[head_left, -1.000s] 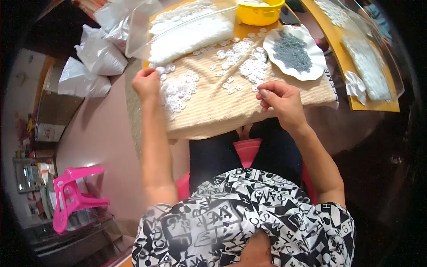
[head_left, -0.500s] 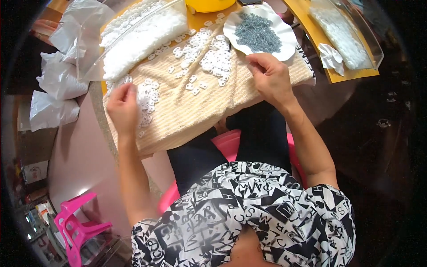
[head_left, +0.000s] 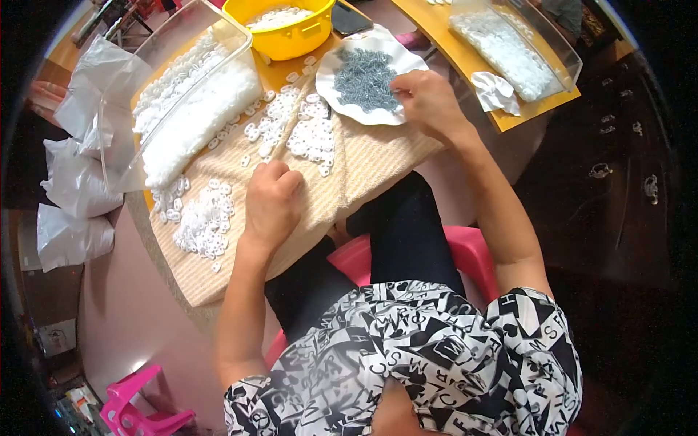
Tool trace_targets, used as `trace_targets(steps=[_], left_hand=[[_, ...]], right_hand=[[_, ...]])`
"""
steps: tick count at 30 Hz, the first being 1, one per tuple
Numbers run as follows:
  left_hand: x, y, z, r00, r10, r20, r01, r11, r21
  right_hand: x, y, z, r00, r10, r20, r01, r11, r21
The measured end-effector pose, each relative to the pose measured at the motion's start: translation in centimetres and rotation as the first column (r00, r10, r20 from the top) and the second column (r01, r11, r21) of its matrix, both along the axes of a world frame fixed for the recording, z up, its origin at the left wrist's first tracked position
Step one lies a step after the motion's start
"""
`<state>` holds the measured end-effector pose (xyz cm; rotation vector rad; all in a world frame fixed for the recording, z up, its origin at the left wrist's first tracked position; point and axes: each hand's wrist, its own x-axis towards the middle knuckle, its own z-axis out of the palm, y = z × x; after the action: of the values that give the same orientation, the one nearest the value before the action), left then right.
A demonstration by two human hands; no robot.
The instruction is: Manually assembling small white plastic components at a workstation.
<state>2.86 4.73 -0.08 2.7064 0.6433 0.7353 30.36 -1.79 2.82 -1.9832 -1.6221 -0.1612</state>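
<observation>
Metal pieces (head_left: 366,76), small, grey and heaped on a white scalloped plate (head_left: 331,67), are what the right hand (head_left: 429,102) reaches for: its fingertips pinch down at the plate's right rim, on the edge of the heap, though whether a piece is already caught between them I cannot tell. The plate sits at the far end of a beige ribbed cloth (head_left: 363,160) that covers the lap board, just beside a yellow bowl (head_left: 291,33) holding white rings.

The left hand (head_left: 270,203) lies curled into a loose fist on the cloth, between two scatters of small white plastic rings, one near the plate (head_left: 309,134) and one toward the left edge (head_left: 200,218). Its fingers are folded under, so what it holds, if anything, is hidden.

Risks, as I judge them: the plate lies near the cloth's far edge, and a firm press on its rim could tip it and spill the grey pieces among the white rings. The left scatter lies close to the cloth's near-left edge, where a sweep of the forearm could push rings to the floor. The pieces are tiny, so a pinch may lift several or none.

A clear plastic tub (head_left: 189,102) of white parts stands tilted at the far left, with white bags (head_left: 76,182) beyond it and a second clear tray (head_left: 516,51) on a yellow board at the far right.
</observation>
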Motion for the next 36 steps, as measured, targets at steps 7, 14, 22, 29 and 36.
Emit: trace_targets(steps=[7, 14, 22, 29, 36], left_hand=[[0.9, -0.1, 0.0, 0.996, 0.033, 0.08, -0.03, 0.999, -0.033], [0.7, -0.4, 0.0, 0.976, 0.122, 0.179, -0.11, 0.991, -0.08], [-0.4, -2.0, 1.2, 0.843, 0.393, 0.367, -0.183, 0.851, -0.492], [-1.3, -2.2, 1.3, 0.677, 0.61, 0.412, 0.398, 0.167, -0.902], [-0.1, -2.5, 1.2, 0.611, 0.628, 0.482, 0.664, -0.073, -0.745]], right_hand=[[-0.1, 2.1, 0.3, 0.985, 0.116, 0.124, -0.088, 0.975, -0.205], [0.3, -0.9, -0.5, 0.996, 0.061, 0.059, -0.044, 0.966, -0.255], [-0.8, 0.9, -1.2, 0.971, 0.044, 0.234, 0.035, 0.946, -0.322], [0.3, 0.6, 0.1, 0.999, 0.025, 0.02, -0.022, 0.985, -0.17], [-1.8, -1.0, 1.0, 0.875, 0.003, -0.484, -0.049, 0.996, -0.081]])
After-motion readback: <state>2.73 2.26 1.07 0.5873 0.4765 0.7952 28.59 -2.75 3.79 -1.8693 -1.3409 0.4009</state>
